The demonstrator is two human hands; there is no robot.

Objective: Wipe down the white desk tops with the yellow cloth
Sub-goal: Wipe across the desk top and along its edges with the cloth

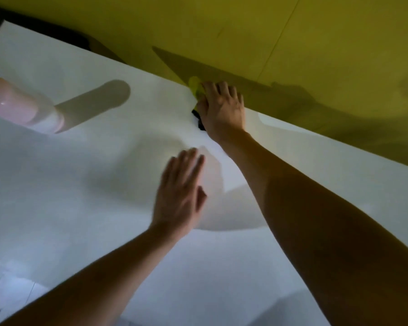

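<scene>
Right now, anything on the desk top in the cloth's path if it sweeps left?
The right hand presses the yellow cloth at the far edge of the white desk top. Further left, a pink container stands near the frame's left edge, and the left hand is over the middle. Between cloth and container, nothing visible.

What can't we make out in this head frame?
- Yellow cloth: mostly hidden under the right hand; its size and folds are unreadable.
- Pink object: blurred and cut off by the left edge; can't identify it.
- Left hand: motion-blurred; whether it touches the desk is unclear.
</scene>
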